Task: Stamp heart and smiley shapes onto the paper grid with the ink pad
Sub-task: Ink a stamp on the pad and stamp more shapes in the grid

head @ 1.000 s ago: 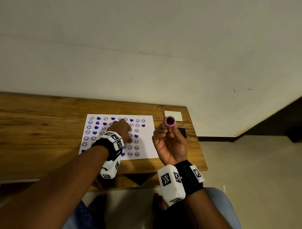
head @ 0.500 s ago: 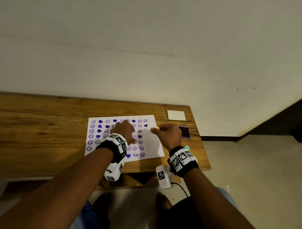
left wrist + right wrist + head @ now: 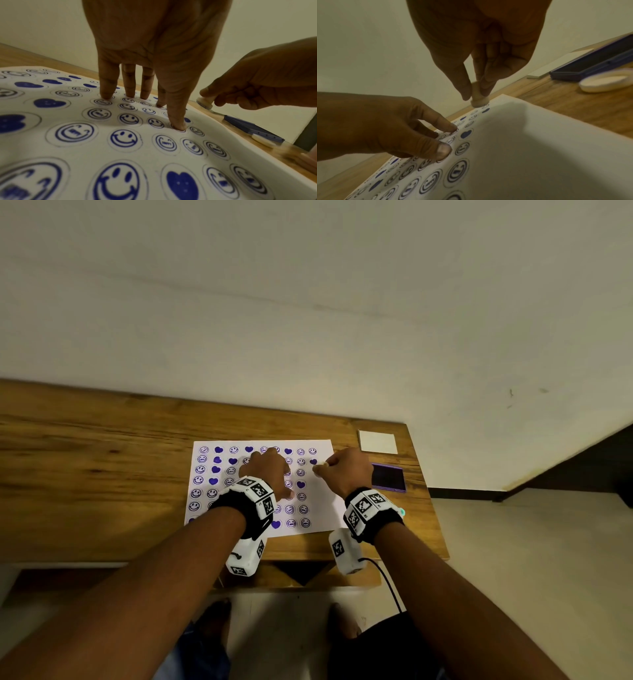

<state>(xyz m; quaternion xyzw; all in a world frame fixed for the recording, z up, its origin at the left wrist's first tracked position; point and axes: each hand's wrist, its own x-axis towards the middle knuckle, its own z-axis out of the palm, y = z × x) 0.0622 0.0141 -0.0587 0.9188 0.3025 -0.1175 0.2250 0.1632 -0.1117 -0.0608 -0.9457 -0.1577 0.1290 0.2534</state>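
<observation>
Nearest the wearer, the paper grid (image 3: pixel 322 508) is seen lying flat on the wooden table (image 3: pixel 102 474), its near rows filled with blue smileys and a heart. It is pinned by the left hand (image 3: pixel 269 470), whose straight fingers (image 3: pixel 176 121) are spread and pressed tip-down onto printed circles in the middle of the sheet — nothing is grasped by it. A blank strip of paper is left along the right side of the stamped columns.

Further in, toward the far right of the sheet, a small stamp (image 3: pixel 479 102) is pinched between the thumb and fingers of the right hand (image 3: pixel 346 474); it is held upright with its face down at the paper, beside a stamped heart. Whether the face is touching the sheet cannot be told.

Off the paper's right edge, the dark blue ink pad (image 3: pixel 388 477) is seen open on the table, with a pale round object (image 3: pixel 606 81) — what it is cannot be made out — lying just beside it. Beyond the pad, near the table's far corner, a white square card (image 3: pixel 377 442) is laid flat.
</observation>
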